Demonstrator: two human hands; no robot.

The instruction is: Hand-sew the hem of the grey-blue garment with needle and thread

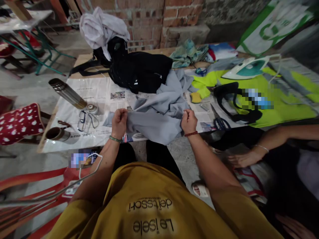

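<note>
Well, from far off I see a brown cup [58,134], a flask [67,93] and glasses [87,120] at the left of the worktop [81,59]. Next, the left hand [119,122] is curled in, pinching one side of the grey cloth [154,126]. The cloth's near part lies long from side to side, and its crumply rest runs back beside the black bag [144,68], which I think blocks that way. The right hand [188,121], just as near, curls and pinches the other side. Scissors [219,122], then an iron [245,68] on yellow cloth [286,108], lie past it.

Upside-down lettering [152,226] on the mustard shirt [139,182], apparently "Leisele" and "deitssori"; newspaper [86,87] print illegible.
</note>
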